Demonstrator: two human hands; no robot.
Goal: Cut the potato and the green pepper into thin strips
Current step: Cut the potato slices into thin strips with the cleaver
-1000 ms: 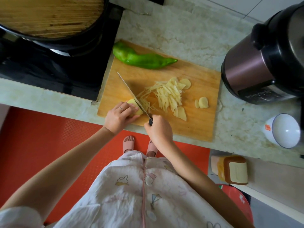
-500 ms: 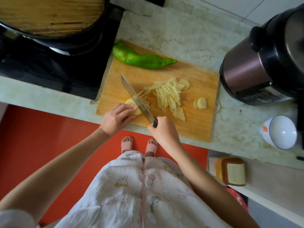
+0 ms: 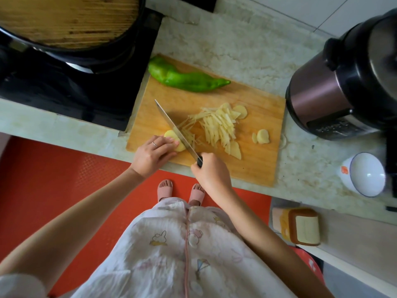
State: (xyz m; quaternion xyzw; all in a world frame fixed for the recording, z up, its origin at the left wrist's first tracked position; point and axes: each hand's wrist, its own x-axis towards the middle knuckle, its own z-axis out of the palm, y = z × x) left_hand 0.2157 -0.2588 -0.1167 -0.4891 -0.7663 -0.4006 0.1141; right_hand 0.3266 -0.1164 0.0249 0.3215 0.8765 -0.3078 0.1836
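Tub (image 3: pixel 300 226): amber and lidded, on a lower ledge right of the right hand and nearer the body; contents hidden.
Right hand (image 3: pixel 211 171): fingers wrapped fully round the dark handle of the knife (image 3: pixel 174 125). The blade slants away to the left with its edge at the potato's cut face, likely mid-stroke.
Left hand (image 3: pixel 153 154): just left of the blade, fingers curled down over the potato (image 3: pixel 170 134). They pin it so it cannot roll, with the tips tucked, probably to keep them off the edge.
Strips (image 3: pixel 219 125): pale pile just beyond the right hand, on the blade's other side, where cut pieces fall clear of the work.
Slices (image 3: pixel 263 136): a few rounds right of the pile, judged to be waiting their turn.
Cutting board (image 3: pixel 257 166): under both hands, on the counter (image 3: pixel 214 35).
Bowl (image 3: pixel 365 175): white, well right of the right hand, nothing visible inside; perhaps meant for the strips.
Green pepper (image 3: pixel 187 80): whole and uncut at the board's far edge beyond the left hand, out of the knife's way.
Cooker (image 3: pixel 343 82): far right, lid shut, contents unseen.
Pot (image 3: pixel 68 22): on the stove beyond the left hand, covered by a wooden lid.
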